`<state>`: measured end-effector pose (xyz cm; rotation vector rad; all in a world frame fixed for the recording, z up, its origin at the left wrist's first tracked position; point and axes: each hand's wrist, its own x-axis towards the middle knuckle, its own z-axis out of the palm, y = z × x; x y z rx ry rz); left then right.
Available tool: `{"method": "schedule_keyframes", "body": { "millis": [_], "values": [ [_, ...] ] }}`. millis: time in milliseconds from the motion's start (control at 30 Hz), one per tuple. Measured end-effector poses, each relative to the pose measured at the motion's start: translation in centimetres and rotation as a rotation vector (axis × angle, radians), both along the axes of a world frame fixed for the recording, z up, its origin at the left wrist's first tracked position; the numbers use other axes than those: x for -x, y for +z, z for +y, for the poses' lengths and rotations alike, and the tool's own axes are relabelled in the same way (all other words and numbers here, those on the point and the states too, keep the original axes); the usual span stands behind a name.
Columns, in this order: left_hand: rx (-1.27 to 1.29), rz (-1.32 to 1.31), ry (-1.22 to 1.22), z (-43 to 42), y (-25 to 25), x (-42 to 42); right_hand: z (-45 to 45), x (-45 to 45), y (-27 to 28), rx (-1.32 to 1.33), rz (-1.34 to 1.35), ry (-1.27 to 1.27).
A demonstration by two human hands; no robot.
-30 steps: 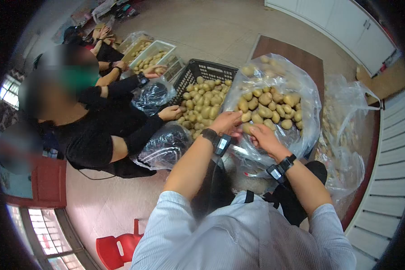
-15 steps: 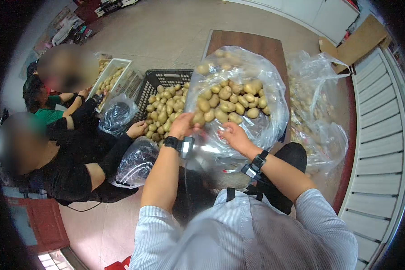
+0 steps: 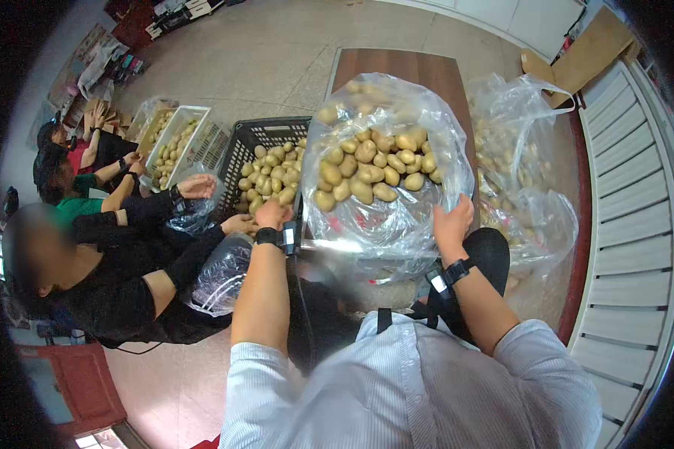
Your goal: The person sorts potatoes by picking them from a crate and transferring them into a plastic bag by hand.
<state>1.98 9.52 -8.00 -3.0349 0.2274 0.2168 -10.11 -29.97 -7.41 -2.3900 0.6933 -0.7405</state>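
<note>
Hands now split between two containers. Left hand [image 3: 272,215] is off the bag and over at the black crate [image 3: 269,133], among the crate produce [image 3: 266,179] by the near right corner; half a second ago it was at the left edge of the bag pile. Fingers point down and are partly hidden, so can't tell if they pinch a piece or have just let one go. Right hand [image 3: 454,218] has moved out to the right edge of the open clear bag [image 3: 374,232]; half a second ago it was curled over the near side of the pile. Fingers reach up along the plastic, not closed on any produce; can't tell whether they pinch the film.

Bag pile [image 3: 365,152], round and brownish, potatoes or kiwifruit, lies ahead of and between the hands. A second ago both hands were close together over it; now neither touches it. Reads as crate and bag being worked together, one hand at each.

Co-worker's hand [image 3: 238,224] is just left of the left hand, at the crate's near side. Second clear bag [image 3: 528,142], produce showing through, sits beyond the right hand.
</note>
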Motion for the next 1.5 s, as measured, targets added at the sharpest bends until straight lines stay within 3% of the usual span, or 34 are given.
{"method": "schedule_keyframes", "body": {
  "millis": [67,133,167,233,300,367,433,500,567,633,700,767,833,900,1000,1167,1400,1433,1500],
  "values": [
    [0.096,-0.022,0.081,-1.6,-0.3,0.3,-0.8,-0.3,-0.7,-0.023,-0.023,-0.099],
    [0.568,-0.017,0.359,-3.1,-1.9,0.1,-1.1,-0.6,-0.2,-0.630,0.234,-0.174],
    [0.765,0.001,0.566,-4.6,-2.1,0.6,-0.8,-0.5,-0.1,-0.628,0.230,-0.174],
    [1.108,-0.057,0.968,-8.7,1.3,2.8,0.6,0.4,0.9,-0.892,0.150,-0.244],
    [0.990,-0.065,0.985,-10.1,0.1,4.3,-0.1,-0.1,-3.9,-0.939,0.171,-0.253],
    [0.912,0.043,1.121,-12.8,2.2,6.8,-0.1,0.2,-4.2,-0.986,0.198,-0.265],
    [0.937,0.136,1.045,-13.2,-0.5,8.1,1.4,0.8,0.1,-1.189,0.197,-0.182],
    [0.833,0.121,1.080,-14.1,-2.8,8.6,0.7,-0.4,-5.0,-1.189,0.180,-0.169],
    [0.925,0.054,1.068,-14.8,-2.0,9.3,0.9,-1.1,-5.3,-1.190,0.160,-0.142],
    [0.865,0.060,0.990,-14.3,-4.4,9.0,2.0,-0.8,-0.9,-1.466,0.235,-0.070],
    [1.240,0.381,0.849,-13.6,-7.2,8.3,1.9,-1.9,-3.5,-1.499,0.313,-0.004],
    [0.883,0.397,0.547,-15.0,-3.9,9.3,2.0,-2.3,-4.2,-1.523,0.386,0.061],
    [1.376,0.323,0.845,-16.4,-2.7,9.5,2.7,-2.5,-3.2,-1.597,0.441,0.065],
    [1.573,0.292,0.745,-17.3,-0.8,10.0,2.7,-2.9,-4.5,-1.570,0.477,0.068],
    [1.446,0.358,0.707,-17.4,-0.6,9.7,3.0,-2.6,-5.4,-1.687,0.382,0.129],
    [1.338,0.431,0.696,-17.6,-2.0,9.8,3.3,-1.9,-7.2,-1.615,0.365,0.163],
    [1.304,0.431,0.770,-17.1,-2.5,10.4,4.9,0.2,-2.8,-1.560,0.278,0.148],
    [1.197,0.402,0.568,-16.2,-5.4,10.0,5.0,0.5,-3.0,-1.561,0.276,0.149],
    [1.084,0.368,0.367,-16.0,-5.5,10.1,5.2,1.1,-4.0,-1.638,0.213,0.244]
  ]
}}
